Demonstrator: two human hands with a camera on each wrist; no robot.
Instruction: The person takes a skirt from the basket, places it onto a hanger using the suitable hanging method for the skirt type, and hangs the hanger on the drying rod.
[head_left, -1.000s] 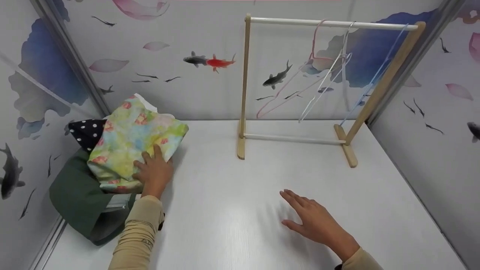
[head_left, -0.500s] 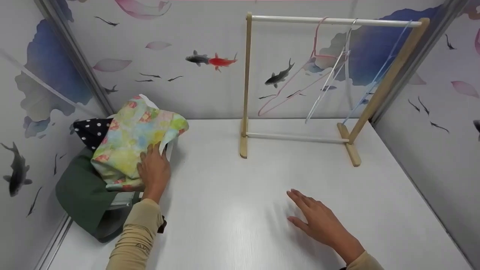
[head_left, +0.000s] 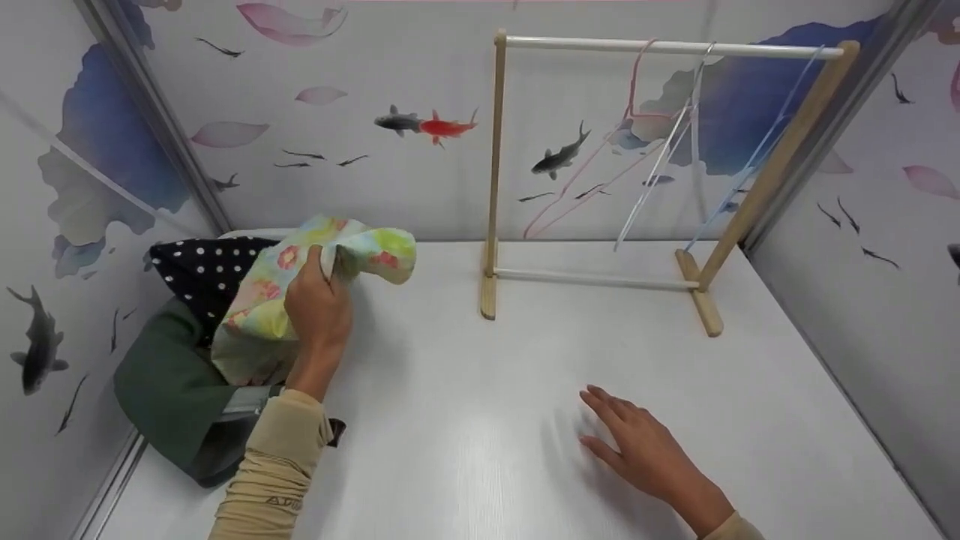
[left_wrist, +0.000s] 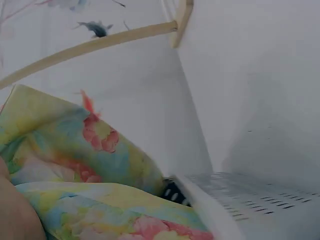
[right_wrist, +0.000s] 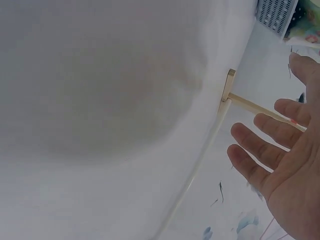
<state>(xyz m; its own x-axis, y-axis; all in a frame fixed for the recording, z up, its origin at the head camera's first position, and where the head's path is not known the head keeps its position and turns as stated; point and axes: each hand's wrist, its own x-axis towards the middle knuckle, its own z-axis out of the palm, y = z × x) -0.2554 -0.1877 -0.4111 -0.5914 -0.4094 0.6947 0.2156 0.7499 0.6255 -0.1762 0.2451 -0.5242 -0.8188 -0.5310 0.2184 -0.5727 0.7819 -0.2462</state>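
I pinch floral cloth [head_left: 259, 315] in my left hand [head_left: 321, 304]; dotted cloth [head_left: 202, 270] and green cloth [head_left: 169, 397] lie left of those fingers, unheld. Bare hangers [head_left: 634, 84] hang beyond my right hand [head_left: 641, 450], fingers spread.

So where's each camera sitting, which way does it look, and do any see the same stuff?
Head: on the person's head, looking forward and down at the flowery cloth and wooden rack; left hand, right hand and sleeves show.
Left wrist: on that wrist, looking at the flowery cloth close up; a bit of left hand, lower left.
Right wrist: on that wrist, looking across the white tabletop; right hand at the right.
Both wrist views share the flowery cloth and wooden rack.
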